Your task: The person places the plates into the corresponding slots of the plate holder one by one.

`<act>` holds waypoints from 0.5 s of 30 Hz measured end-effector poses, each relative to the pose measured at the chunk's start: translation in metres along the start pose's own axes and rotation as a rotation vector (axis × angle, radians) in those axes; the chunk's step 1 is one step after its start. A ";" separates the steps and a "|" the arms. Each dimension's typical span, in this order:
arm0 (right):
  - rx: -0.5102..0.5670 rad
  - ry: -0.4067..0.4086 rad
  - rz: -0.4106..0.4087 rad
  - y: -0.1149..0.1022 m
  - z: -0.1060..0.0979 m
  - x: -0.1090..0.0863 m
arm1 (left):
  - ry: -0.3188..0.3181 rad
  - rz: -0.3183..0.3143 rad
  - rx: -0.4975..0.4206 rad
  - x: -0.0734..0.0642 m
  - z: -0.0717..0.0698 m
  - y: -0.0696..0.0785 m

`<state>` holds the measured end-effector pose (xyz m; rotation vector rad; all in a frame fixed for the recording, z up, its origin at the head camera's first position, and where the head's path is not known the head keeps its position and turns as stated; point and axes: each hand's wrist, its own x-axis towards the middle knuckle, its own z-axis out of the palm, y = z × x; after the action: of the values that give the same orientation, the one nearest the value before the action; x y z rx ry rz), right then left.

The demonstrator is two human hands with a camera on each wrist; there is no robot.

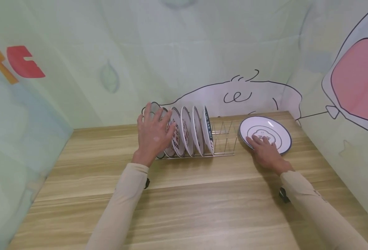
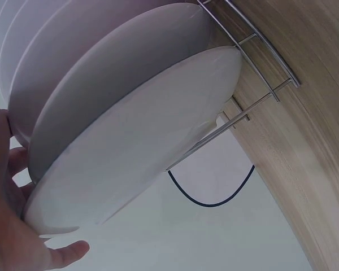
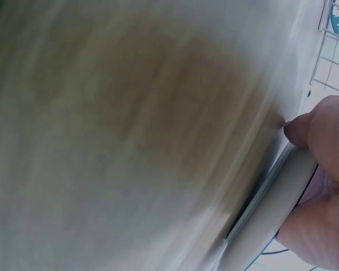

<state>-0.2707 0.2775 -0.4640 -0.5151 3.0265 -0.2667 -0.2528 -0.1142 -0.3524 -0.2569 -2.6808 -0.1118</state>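
A row of white plates (image 1: 198,133) stands on edge in a wire rack (image 1: 224,154). My left hand (image 1: 154,133) lies over the rims at the left end, its fingers spread. In the left wrist view some fingertips reach in among the plates, while one finger extends past the outermost plate (image 2: 141,135). Right of the rack, a white plate with a dark blue rim (image 1: 284,137) lies face up on the table. My right hand (image 1: 266,154) grips its near rim, with several fingers on the inner face. The right wrist view shows the thumb (image 3: 300,131) at the rim's outer side.
The wooden table (image 1: 184,208) meets a printed cloth backdrop (image 1: 134,66) at the back and sides. The right part of the rack has bare wire slots beside the rightmost upright plate (image 1: 208,130).
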 end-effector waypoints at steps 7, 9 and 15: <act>0.015 0.014 0.022 0.000 -0.003 0.000 | 0.003 0.004 0.010 0.000 0.000 0.002; 0.017 0.035 0.024 0.000 -0.006 0.000 | 0.002 0.003 0.009 0.000 0.000 0.002; 0.077 0.095 0.044 0.002 -0.013 -0.002 | 0.004 -0.001 0.002 0.000 0.001 0.001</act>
<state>-0.2707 0.2819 -0.4516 -0.4422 3.0993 -0.4142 -0.2529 -0.1130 -0.3528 -0.2545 -2.6771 -0.1095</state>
